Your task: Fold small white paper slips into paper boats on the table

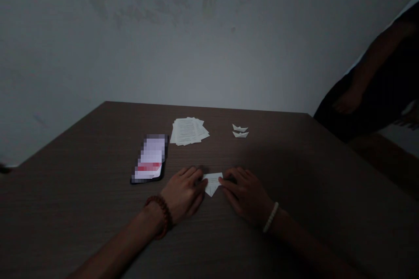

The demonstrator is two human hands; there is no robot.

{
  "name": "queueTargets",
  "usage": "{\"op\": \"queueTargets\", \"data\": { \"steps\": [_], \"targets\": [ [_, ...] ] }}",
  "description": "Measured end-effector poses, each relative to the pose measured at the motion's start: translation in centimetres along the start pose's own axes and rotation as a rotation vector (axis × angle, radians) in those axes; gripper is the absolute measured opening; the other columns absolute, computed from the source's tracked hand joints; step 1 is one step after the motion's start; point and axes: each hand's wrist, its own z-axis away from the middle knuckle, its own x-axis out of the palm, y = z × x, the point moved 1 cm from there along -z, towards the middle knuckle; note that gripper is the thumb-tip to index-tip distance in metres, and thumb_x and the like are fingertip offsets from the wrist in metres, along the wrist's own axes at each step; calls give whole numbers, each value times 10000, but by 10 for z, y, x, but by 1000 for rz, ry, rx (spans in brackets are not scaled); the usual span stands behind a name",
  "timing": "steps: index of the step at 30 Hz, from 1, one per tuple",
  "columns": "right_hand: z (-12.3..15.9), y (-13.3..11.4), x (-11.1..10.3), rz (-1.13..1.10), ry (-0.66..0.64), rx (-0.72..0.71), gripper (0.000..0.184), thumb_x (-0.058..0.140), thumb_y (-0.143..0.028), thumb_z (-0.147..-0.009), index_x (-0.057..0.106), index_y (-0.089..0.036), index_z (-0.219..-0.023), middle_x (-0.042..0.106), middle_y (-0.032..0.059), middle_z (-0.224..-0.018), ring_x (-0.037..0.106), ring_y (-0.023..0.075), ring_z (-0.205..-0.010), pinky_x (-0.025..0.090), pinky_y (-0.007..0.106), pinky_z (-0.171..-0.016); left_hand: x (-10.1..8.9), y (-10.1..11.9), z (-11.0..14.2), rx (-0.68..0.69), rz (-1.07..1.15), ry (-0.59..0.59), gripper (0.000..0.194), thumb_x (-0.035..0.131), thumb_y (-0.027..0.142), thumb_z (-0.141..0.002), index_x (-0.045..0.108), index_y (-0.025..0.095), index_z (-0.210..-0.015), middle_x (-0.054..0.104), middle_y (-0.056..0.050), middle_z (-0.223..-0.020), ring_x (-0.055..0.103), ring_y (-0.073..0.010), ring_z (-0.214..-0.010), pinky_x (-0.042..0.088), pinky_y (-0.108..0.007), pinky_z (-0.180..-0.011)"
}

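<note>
Midway between the left and right edges of the desk (81,192), well short of the far one, lies a folded paper (212,182), flat, its point aimed at the near side! Left hand (183,189) grips one far corner of it, right hand (247,192) grips the other, thumbs on top, fingers curled. And the tally? Two paper boats (240,134) look finished, one just behind the other, out toward the far right corner. Piece in the fingers, I'd call it part-way: creased to a wedge, no boat shape to it. How many folds are left, can't tell! Left of the boats, near the far edge, the printed sheets (187,131) lie piled, flat and seemingly unfolded, a phone (151,157) just beside them toward the left edge
</note>
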Motion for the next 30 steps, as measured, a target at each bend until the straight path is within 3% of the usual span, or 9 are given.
{"op": "queueTargets", "data": {
  "steps": [8,12,17,25,30],
  "targets": [
    [-1,-7,-2,46,31,-24,206,556,-156,-851,598,-159,-1052,594,85,-966,508,215,-915,402,370,-804,0,2,-3,-31,-16,21,285,490,201,-833,588,154,-1096,543,-123,-1047,482,-266,-922,420,-417,-776],
    [0,-7,0,27,64,-115,183,544,-129,-858,604,-158,-1028,619,92,-1037,524,215,-941,419,377,-824,0,2,-2,-37,-9,31,281,490,197,-831,592,157,-1090,542,-125,-1054,476,-275,-944,414,-426,-787],
    [1,-3,7,-89,65,-232,284,529,-83,-853,577,-156,-1123,630,66,-1116,531,191,-1022,439,338,-914,4,2,-3,-31,-20,16,296,494,192,-827,575,154,-1110,544,-123,-1073,479,-279,-971,408,-426,-805],
    [0,0,8,-115,38,-216,316,518,-63,-829,601,-167,-1116,631,76,-1158,552,170,-1048,455,322,-939,13,8,-4,55,-41,36,233,423,143,-895,570,133,-1076,600,-100,-1004,515,-229,-938,389,-390,-830],
    [-1,0,7,-118,39,-212,311,505,-69,-834,606,-170,-1110,636,75,-1156,551,171,-1047,442,324,-937,15,7,-3,93,-7,42,274,435,140,-892,552,144,-1140,605,-83,-1162,527,-210,-944,380,-376,-825]
  ]
}}
